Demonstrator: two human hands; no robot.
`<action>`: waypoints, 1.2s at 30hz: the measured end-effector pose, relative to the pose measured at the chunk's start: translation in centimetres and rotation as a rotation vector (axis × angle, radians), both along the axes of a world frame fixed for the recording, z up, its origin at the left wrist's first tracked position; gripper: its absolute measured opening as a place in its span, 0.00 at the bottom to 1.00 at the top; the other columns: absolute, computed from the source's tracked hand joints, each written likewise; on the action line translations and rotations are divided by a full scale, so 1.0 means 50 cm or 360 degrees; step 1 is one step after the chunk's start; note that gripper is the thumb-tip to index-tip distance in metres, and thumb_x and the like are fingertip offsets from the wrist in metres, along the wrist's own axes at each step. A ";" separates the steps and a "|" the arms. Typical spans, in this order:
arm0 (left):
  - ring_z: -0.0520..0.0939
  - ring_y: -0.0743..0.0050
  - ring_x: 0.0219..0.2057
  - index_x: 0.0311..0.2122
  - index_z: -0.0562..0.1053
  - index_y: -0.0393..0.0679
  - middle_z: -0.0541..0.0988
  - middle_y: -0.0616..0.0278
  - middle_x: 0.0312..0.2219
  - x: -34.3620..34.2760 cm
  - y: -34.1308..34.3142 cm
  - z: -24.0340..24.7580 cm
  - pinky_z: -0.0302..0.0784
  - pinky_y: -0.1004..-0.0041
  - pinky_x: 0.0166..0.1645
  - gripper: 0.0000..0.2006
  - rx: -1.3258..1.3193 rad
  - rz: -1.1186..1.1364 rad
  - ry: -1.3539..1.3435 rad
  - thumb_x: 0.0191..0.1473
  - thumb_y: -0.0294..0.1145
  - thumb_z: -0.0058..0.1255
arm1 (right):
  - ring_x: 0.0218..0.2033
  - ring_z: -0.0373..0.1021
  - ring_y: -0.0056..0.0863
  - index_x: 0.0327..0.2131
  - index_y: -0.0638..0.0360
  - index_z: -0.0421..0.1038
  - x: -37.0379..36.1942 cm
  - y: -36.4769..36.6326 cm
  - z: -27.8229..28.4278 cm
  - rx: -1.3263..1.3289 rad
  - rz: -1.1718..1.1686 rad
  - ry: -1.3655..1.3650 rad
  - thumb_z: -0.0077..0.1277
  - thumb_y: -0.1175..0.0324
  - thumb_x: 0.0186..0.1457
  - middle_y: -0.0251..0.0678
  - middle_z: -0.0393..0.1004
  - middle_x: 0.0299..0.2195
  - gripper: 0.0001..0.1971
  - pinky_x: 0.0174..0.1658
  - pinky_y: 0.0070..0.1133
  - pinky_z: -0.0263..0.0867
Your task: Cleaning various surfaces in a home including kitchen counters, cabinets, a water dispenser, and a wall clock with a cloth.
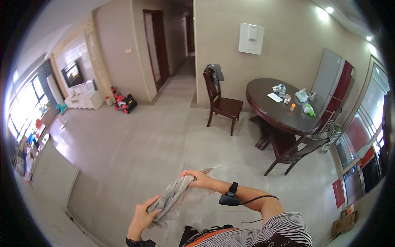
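A grey, textured cloth [173,196] is stretched slantwise in front of my body, its upper end farther right than its lower end. My left hand [142,215] grips the lower left end, thumb and fingers pinching the fabric. Around the upper right end, my right hand [198,180] is closed, with a bunched part of the cloth under its fingers. A thin, paler part hangs loosely below and beyond my right hand. Part of the cloth's lower edge hangs by my left fingers. A black device is strapped to my right wrist, with a cable running along the forearm.
A dark round table [267,105] at the right carries bags, small bottles and paper. Dark wooden chairs [224,105] stand beside it. A red and black ride-on toy [124,103] is by the far wall. A pale cabinet [53,173] stands at the left; cardboard boxes [345,222] lie at the lower right.
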State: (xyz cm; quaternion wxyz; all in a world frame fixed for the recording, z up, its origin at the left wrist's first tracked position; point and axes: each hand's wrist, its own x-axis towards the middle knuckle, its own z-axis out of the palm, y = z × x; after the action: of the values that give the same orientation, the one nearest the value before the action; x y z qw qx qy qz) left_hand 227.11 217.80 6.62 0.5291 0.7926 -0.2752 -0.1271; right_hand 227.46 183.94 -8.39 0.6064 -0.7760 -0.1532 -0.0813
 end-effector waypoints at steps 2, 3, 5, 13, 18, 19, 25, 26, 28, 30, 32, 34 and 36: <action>0.86 0.62 0.45 0.55 0.78 0.42 0.85 0.49 0.45 0.090 -0.050 0.010 0.78 0.68 0.53 0.26 0.0105 -0.0127 -0.0042 0.48 0.21 0.65 | 0.48 0.71 0.22 0.48 0.58 0.74 0.037 -0.051 -0.013 0.0188 0.0028 0.0289 0.59 0.69 0.54 0.29 0.77 0.44 0.17 0.52 0.26 0.67; 0.86 0.65 0.44 0.55 0.78 0.41 0.86 0.50 0.44 0.134 -0.080 0.016 0.79 0.69 0.52 0.26 0.0211 -0.0221 -0.0083 0.48 0.22 0.66 | 0.48 0.71 0.22 0.48 0.58 0.74 0.058 -0.077 -0.020 0.0184 -0.0009 0.0285 0.59 0.69 0.54 0.29 0.77 0.44 0.17 0.52 0.26 0.67; 0.86 0.67 0.43 0.54 0.79 0.40 0.86 0.50 0.43 0.233 -0.123 0.004 0.79 0.70 0.51 0.25 0.0189 -0.0266 -0.0032 0.48 0.22 0.66 | 0.49 0.71 0.22 0.53 0.59 0.72 0.109 -0.122 -0.025 0.0263 -0.0001 0.0458 0.57 0.65 0.60 0.31 0.77 0.46 0.19 0.55 0.25 0.66; 0.85 0.74 0.37 0.47 0.83 0.38 0.87 0.54 0.35 0.723 -0.290 -0.071 0.80 0.73 0.46 0.18 0.0119 -0.0144 -0.0098 0.48 0.23 0.64 | 0.61 0.64 0.29 0.67 0.58 0.61 0.369 -0.219 0.018 0.0810 0.0281 0.1226 0.35 0.44 0.71 0.36 0.65 0.64 0.33 0.63 0.28 0.63; 0.85 0.67 0.40 0.45 0.81 0.37 0.85 0.52 0.37 1.004 -0.522 -0.127 0.81 0.69 0.44 0.13 -0.0184 -0.0063 -0.1239 0.54 0.27 0.61 | 0.59 0.69 0.28 0.66 0.59 0.62 0.580 -0.273 0.058 0.1306 -0.0012 0.1430 0.32 0.42 0.72 0.35 0.69 0.63 0.33 0.63 0.30 0.65; 0.85 0.67 0.40 0.45 0.81 0.37 0.85 0.52 0.37 1.028 -0.559 -0.128 0.81 0.69 0.44 0.13 -0.0190 -0.0085 -0.1233 0.54 0.27 0.61 | 0.59 0.71 0.31 0.65 0.61 0.62 0.622 -0.292 0.074 0.1543 -0.0245 0.1480 0.31 0.44 0.74 0.38 0.70 0.62 0.32 0.64 0.30 0.66; 0.81 0.65 0.51 0.52 0.78 0.39 0.81 0.54 0.51 1.198 -0.752 -0.166 0.79 0.65 0.51 0.16 0.0695 -0.0960 -0.0157 0.60 0.33 0.60 | 0.54 0.75 0.34 0.54 0.62 0.70 0.865 -0.498 -0.010 0.1895 -0.0538 0.1057 0.33 0.49 0.74 0.39 0.77 0.53 0.26 0.60 0.32 0.70; 0.82 0.66 0.49 0.53 0.77 0.39 0.81 0.53 0.49 1.225 -0.767 -0.193 0.79 0.66 0.50 0.19 0.0582 -0.1021 -0.0006 0.60 0.35 0.62 | 0.53 0.75 0.34 0.53 0.62 0.71 0.912 -0.522 -0.020 0.1885 -0.0477 0.1002 0.33 0.50 0.74 0.39 0.77 0.53 0.25 0.60 0.32 0.69; 0.84 0.67 0.46 0.55 0.75 0.39 0.82 0.53 0.48 1.318 -0.833 -0.221 0.79 0.67 0.50 0.22 0.0452 -0.1099 0.0097 0.59 0.38 0.63 | 0.53 0.75 0.34 0.54 0.62 0.70 1.026 -0.578 -0.035 0.1893 -0.0426 0.0962 0.34 0.51 0.74 0.39 0.77 0.53 0.24 0.61 0.32 0.69; 0.83 0.73 0.45 0.58 0.73 0.37 0.83 0.56 0.46 1.403 -0.887 -0.240 0.79 0.68 0.48 0.26 0.0087 -0.1066 0.0447 0.59 0.41 0.64 | 0.53 0.74 0.35 0.55 0.62 0.70 1.116 -0.619 0.023 0.1899 -0.0412 0.1122 0.36 0.52 0.73 0.39 0.77 0.53 0.23 0.60 0.33 0.69; 0.83 0.75 0.43 0.56 0.75 0.37 0.83 0.59 0.43 1.484 -0.938 -0.221 0.79 0.69 0.47 0.25 0.0251 -0.0982 0.0451 0.59 0.40 0.65 | 0.51 0.75 0.33 0.53 0.62 0.72 1.206 -0.684 0.021 0.1875 -0.0400 0.1073 0.39 0.52 0.73 0.38 0.78 0.51 0.23 0.57 0.32 0.71; 0.83 0.76 0.40 0.54 0.76 0.36 0.84 0.61 0.39 1.558 -0.991 -0.183 0.78 0.70 0.46 0.23 0.0418 -0.0923 0.0457 0.58 0.39 0.65 | 0.49 0.76 0.31 0.51 0.62 0.74 1.280 -0.747 0.019 0.1863 -0.0416 0.1015 0.41 0.51 0.72 0.38 0.80 0.49 0.22 0.54 0.31 0.72; 0.82 0.79 0.35 0.46 0.81 0.34 0.84 0.65 0.33 1.635 -1.028 -0.151 0.77 0.73 0.42 0.17 0.0539 -0.0729 0.0457 0.57 0.36 0.65 | 0.42 0.77 0.24 0.46 0.63 0.77 1.357 -0.793 0.086 0.1218 -0.0440 0.0985 0.49 0.51 0.69 0.36 0.81 0.43 0.21 0.44 0.26 0.74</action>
State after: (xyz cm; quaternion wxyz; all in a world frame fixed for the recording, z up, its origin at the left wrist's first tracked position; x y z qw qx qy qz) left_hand 308.85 166.39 -0.93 0.3806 0.7608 -0.3440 -0.3975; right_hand 295.31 144.32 -4.12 0.8476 -0.4991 0.1786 0.0225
